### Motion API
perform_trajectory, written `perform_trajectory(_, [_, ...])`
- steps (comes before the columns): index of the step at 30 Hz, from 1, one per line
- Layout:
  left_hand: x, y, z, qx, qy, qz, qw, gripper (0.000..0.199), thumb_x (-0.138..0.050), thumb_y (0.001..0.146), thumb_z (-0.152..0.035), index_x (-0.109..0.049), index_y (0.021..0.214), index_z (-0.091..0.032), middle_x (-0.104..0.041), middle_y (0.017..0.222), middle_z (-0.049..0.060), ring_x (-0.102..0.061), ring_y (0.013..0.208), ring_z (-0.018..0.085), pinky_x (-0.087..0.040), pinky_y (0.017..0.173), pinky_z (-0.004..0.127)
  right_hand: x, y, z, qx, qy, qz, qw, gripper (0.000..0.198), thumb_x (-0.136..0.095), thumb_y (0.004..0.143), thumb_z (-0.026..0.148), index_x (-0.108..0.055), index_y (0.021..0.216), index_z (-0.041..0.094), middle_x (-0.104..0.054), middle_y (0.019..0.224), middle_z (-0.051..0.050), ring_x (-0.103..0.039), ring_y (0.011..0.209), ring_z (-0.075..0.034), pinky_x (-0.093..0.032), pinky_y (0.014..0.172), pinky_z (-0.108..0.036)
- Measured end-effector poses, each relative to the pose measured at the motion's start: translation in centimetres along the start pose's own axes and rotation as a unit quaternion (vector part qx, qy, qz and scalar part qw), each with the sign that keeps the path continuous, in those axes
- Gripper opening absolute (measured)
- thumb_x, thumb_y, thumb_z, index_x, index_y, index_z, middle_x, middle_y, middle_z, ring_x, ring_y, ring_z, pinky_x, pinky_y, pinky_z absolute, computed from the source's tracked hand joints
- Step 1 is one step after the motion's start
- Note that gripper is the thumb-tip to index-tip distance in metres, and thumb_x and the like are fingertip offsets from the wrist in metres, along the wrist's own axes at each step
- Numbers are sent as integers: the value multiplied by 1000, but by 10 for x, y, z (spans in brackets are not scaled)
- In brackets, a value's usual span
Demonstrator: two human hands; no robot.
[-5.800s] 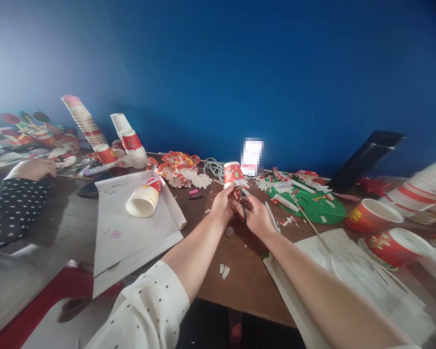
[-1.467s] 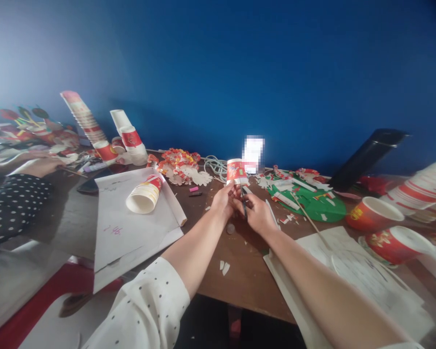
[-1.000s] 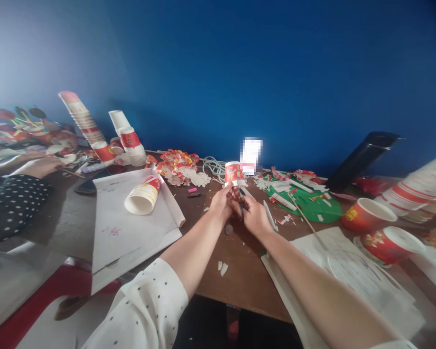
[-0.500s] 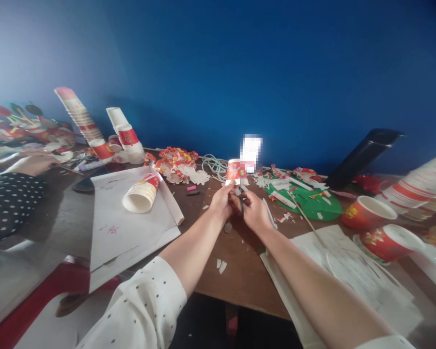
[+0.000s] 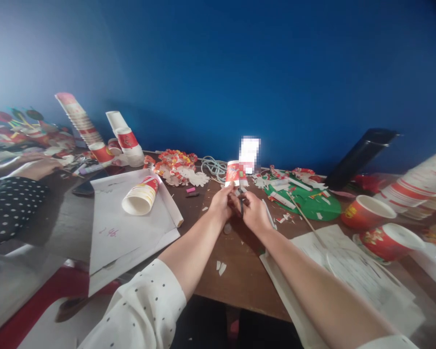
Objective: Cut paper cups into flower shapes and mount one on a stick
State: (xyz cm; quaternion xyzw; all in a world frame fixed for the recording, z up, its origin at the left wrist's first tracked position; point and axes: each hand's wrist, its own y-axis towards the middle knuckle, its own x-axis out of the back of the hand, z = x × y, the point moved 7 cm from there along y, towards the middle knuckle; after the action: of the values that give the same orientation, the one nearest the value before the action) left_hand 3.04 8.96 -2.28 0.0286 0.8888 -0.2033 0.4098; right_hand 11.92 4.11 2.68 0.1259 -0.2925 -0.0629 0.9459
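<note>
In the middle of the view, over the table (image 5: pixel 203 271), my left hand (image 5: pixel 222 204) is closed on the lower edge of a red and white paper cup (image 5: pixel 233 170). My right hand (image 5: pixel 253 209) is wrapped round a pair of dark-handled scissors (image 5: pixel 241 201). The blades point away from me and up against the cup's right side. Both hands nearly touch, and some fingertips are hidden behind them. A few white paper scraps (image 5: pixel 221 267) lie on the wood below my forearms.
Left are nested cups (image 5: pixel 140 198) on a white sheet (image 5: pixel 112 257), a tall cup stack (image 5: pixel 82 118) and a co-worker's hand (image 5: pixel 38 166). Cut cups (image 5: pixel 178 167) lie near the wall. Right are a green disc (image 5: pixel 312 211) with scraps, a red cup (image 5: pixel 366 213) and a black cylinder (image 5: pixel 363 157).
The scissors' blades appear a little higher against the cup's side. Both hands keep their grip in almost the same place. The view has shifted slightly.
</note>
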Motion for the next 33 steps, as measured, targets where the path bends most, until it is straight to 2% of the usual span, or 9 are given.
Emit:
perform_trajectory(3, [-3,0,4,17,37,26,999,27,-54,86,-35,-55,68,-15,-44,38,-3,-42,28,13,-30,32,23,1,1,-1,-20,25,-9,999,32,-59,77,50,-61,83,19,-66,64,-3,-59,56,-17,-41,55,-26])
perform_trajectory(8, [-1,0,10,29,18,-9,999,26,-61,82,-35,-52,67,-16,-49,43,-3,-46,33,11,-31,36,21,4,3,-1,-43,68,-41,996,40,-61,75,54,-60,92,17,-68,70,-4,-63,60,-18,-44,55,-26])
perform_trajectory(13, [-2,1,12,34,12,-9,999,30,-64,80,-37,-49,63,-17,-45,40,-4,-43,32,9,-28,36,20,4,4,-1,-33,62,-50,996,38,-62,75,54,-58,87,18,-69,76,-5,-64,65,-19,-45,57,-26])
perform_trajectory(18, [-3,-2,11,32,4,-6,999,32,-64,79,-36,-48,59,-17,-45,39,-4,-41,31,9,-27,35,21,2,4,-3,-27,58,-44,997,36,-61,76,53,-56,85,19,-67,70,-3,-63,61,-18,-45,54,-26])
perform_trajectory(26, [-9,-12,4,34,-80,13,996,31,-59,84,-35,-51,61,-15,-50,45,-2,-48,37,10,-37,42,21,-4,2,-4,-19,78,-30,996,33,-62,76,52,-55,84,20,-66,64,-2,-62,56,-18,-45,52,-26])
perform_trajectory(33, [-7,-6,13,62,-47,7,997,31,-55,86,-34,-52,63,-15,-49,45,-1,-46,35,10,-35,39,21,2,2,1,-27,78,-62,995,39,-62,74,56,-58,84,18,-67,67,-4,-62,58,-18,-44,52,-25])
